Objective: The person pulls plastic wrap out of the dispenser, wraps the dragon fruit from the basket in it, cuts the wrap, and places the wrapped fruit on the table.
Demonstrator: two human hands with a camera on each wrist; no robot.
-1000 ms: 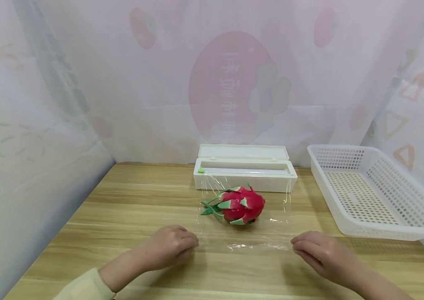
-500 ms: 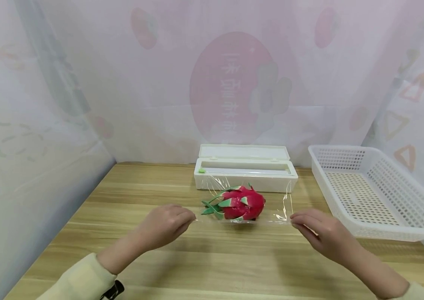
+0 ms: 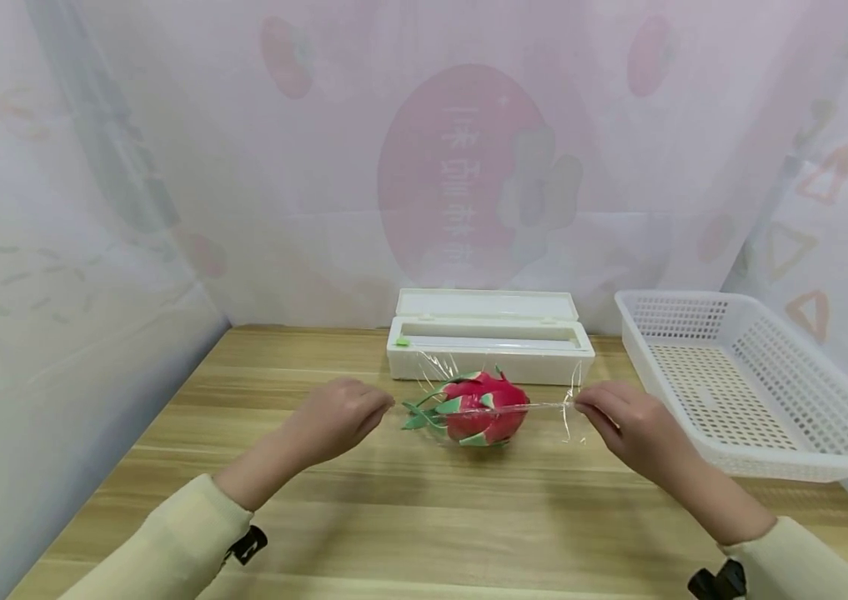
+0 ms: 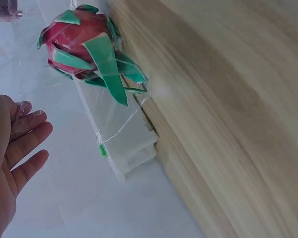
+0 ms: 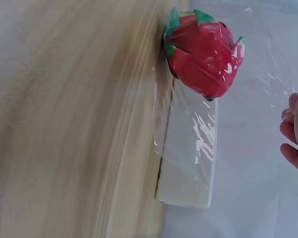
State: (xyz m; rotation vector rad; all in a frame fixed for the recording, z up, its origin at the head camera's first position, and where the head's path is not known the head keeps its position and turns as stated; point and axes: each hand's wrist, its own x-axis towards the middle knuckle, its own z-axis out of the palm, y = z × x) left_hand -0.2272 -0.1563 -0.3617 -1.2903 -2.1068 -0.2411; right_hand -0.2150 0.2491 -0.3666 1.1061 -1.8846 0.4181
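A pink dragon fruit (image 3: 478, 412) with green scales lies on a sheet of clear cling film (image 3: 544, 407) in front of a white cling-film dispenser box (image 3: 491, 343). My left hand (image 3: 384, 410) pinches the film's near left corner just left of the fruit. At the fruit's right, my right hand (image 3: 583, 407) pinches the near right corner. The film's edge runs taut between them across the fruit's front at about mid-height. The left wrist view shows the dragon fruit (image 4: 84, 44), the box (image 4: 124, 144) and film at my fingertips (image 4: 22, 108). The right wrist view shows the dragon fruit (image 5: 203, 54) under film (image 5: 188, 144).
A white perforated plastic basket (image 3: 694, 450) stands at the right of the wooden table (image 3: 424, 517). Printed translucent curtains enclose the table at the back and on both sides.
Both hands have lifted the film's near edge off the table and carried it up and away from me, from the table's front to the fruit's front face.
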